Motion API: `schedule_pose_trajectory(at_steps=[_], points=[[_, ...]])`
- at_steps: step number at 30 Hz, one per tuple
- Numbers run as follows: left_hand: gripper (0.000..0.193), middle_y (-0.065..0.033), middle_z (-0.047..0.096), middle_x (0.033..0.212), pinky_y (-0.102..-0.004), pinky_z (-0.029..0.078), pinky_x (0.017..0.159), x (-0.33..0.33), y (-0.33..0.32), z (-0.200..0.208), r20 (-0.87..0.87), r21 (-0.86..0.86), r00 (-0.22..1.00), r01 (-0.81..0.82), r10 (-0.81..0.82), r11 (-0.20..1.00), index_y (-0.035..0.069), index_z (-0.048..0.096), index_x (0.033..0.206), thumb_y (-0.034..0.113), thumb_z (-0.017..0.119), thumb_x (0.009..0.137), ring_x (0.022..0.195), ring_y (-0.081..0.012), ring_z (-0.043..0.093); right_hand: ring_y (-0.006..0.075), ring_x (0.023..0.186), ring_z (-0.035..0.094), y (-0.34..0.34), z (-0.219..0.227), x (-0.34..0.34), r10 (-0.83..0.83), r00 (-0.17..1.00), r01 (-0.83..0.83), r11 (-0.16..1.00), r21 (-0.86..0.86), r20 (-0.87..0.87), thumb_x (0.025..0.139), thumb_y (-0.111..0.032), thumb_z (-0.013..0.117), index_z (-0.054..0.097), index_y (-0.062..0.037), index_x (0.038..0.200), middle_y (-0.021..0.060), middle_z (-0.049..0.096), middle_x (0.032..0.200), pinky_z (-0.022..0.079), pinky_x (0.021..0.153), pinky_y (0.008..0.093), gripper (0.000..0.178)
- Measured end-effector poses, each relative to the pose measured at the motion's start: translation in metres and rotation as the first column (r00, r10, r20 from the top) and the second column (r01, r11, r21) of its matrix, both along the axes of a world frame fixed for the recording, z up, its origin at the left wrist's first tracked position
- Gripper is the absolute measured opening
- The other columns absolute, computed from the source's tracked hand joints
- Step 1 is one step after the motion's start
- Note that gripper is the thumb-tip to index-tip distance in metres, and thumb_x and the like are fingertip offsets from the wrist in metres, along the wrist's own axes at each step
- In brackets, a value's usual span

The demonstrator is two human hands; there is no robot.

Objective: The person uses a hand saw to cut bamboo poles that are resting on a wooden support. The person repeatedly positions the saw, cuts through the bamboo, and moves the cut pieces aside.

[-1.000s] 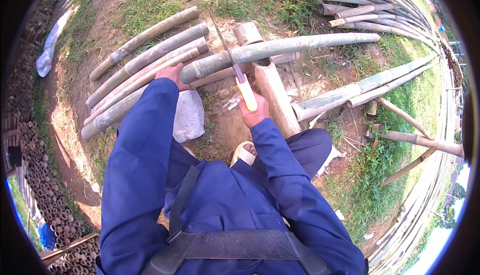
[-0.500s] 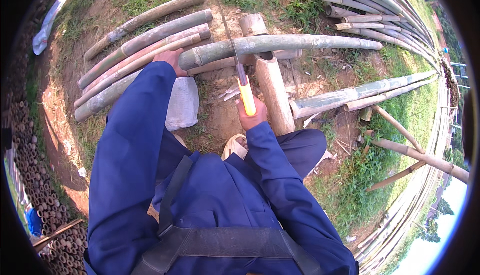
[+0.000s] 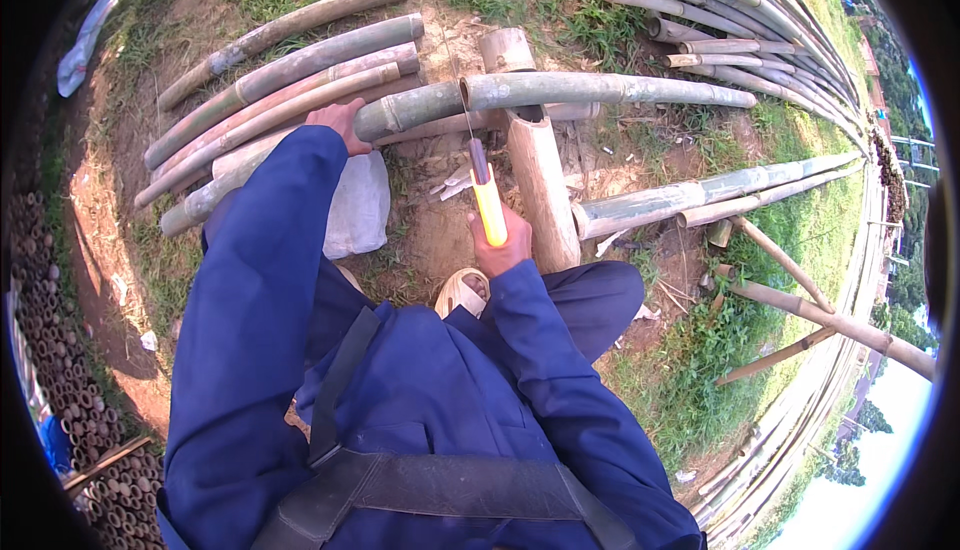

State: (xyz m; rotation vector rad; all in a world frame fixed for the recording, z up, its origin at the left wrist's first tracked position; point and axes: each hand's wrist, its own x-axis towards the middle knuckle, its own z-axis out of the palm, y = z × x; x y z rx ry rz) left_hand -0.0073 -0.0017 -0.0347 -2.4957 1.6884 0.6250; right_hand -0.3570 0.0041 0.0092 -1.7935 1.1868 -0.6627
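My right hand (image 3: 512,240) is wrapped round the yellow handle of a handsaw (image 3: 487,195). The saw's thin blade points away from me and stands in a gap in a thick green-grey bamboo pole. Left of the blade lies a short bamboo piece (image 3: 415,112), a little lower than the rest. To the right, the long bamboo pole (image 3: 610,90) shows a cut end at the blade. At the outer end of the short piece my left hand (image 3: 340,124) is closed on it, its fingers partly hidden. An upright-notched bamboo support (image 3: 545,190) bears the long pole.
Several cut bamboo lengths (image 3: 290,85) lie side by side at the left. A white sack (image 3: 358,205) is under my left forearm. Long poles (image 3: 740,10) are piled at the far right; two more (image 3: 720,190) lie at right, near a bamboo trestle (image 3: 835,312).
The bamboo has parted at the saw blade: the left piece now sits lower than the long pole. My right hand and the saw have come slightly nearer to me.
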Motion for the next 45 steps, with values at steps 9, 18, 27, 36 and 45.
schedule_pose_trajectory(at_steps=[9,18,27,36,45], points=[[0.087,-0.021,0.073,0.11,-0.0496,0.055,0.092,0.005,0.009,0.0,-0.039,0.027,0.999,-0.014,0.015,1.0,0.017,0.056,0.14,0.047,0.084,0.063,0.105,-0.0395,0.07,0.0122,0.082,0.066,0.067,0.055,-0.095,-0.086,0.996,0.079,0.966,0.248,0.019,0.089,-0.001,0.073,0.071,0.0046,0.116,0.0105,0.073,0.092,0.055,0.08,0.0301,0.028],[0.082,-0.0211,0.074,0.109,-0.0486,0.056,0.091,0.002,0.008,-0.006,-0.003,0.001,1.0,0.003,-0.003,1.0,0.017,0.056,0.138,0.048,0.083,0.066,0.103,-0.0402,0.071,0.0122,0.062,0.056,-0.024,-0.007,0.009,0.014,0.998,-0.017,0.999,0.045,0.067,0.09,-0.007,0.075,0.068,0.0031,0.096,0.0062,0.063,0.07,0.048,0.06,0.0318,0.014],[0.088,-0.023,0.073,0.112,-0.05,0.055,0.095,0.004,0.013,-0.018,-0.074,-0.001,0.996,-0.039,0.038,0.999,0.018,0.056,0.142,0.044,0.083,0.062,0.107,-0.0411,0.069,0.0176,0.07,0.068,0.04,0.039,-0.049,-0.046,0.999,0.043,0.993,0.108,0.026,0.088,-0.003,0.073,0.071,0.0042,0.11,0.0125,0.071,0.079,0.054,0.07,0.0316,0.023],[0.086,-0.0228,0.073,0.111,-0.0507,0.055,0.093,0.004,0.016,-0.02,-0.052,-0.029,0.998,-0.039,0.037,0.999,0.017,0.056,0.139,0.042,0.083,0.062,0.106,-0.0414,0.069,0.0132,0.073,0.065,0.025,0.033,-0.051,0.003,0.999,0.007,0.979,0.203,-0.052,0.089,-0.004,0.073,0.07,0.0055,0.109,0.0098,0.071,0.08,0.054,0.071,0.0322,0.022],[0.08,-0.022,0.073,0.111,-0.0512,0.054,0.093,-0.006,0.007,-0.007,-0.037,-0.02,0.998,-0.042,0.041,0.999,0.018,0.059,0.135,0.041,0.083,0.063,0.107,-0.0404,0.069,0.0229,0.056,0.06,-0.031,-0.008,0.018,-0.034,0.987,0.039,0.999,-0.033,0.159,0.091,-0.012,0.071,0.068,0.0025,0.1,0.0172,0.061,0.067,0.048,0.057,0.0361,0.018]])
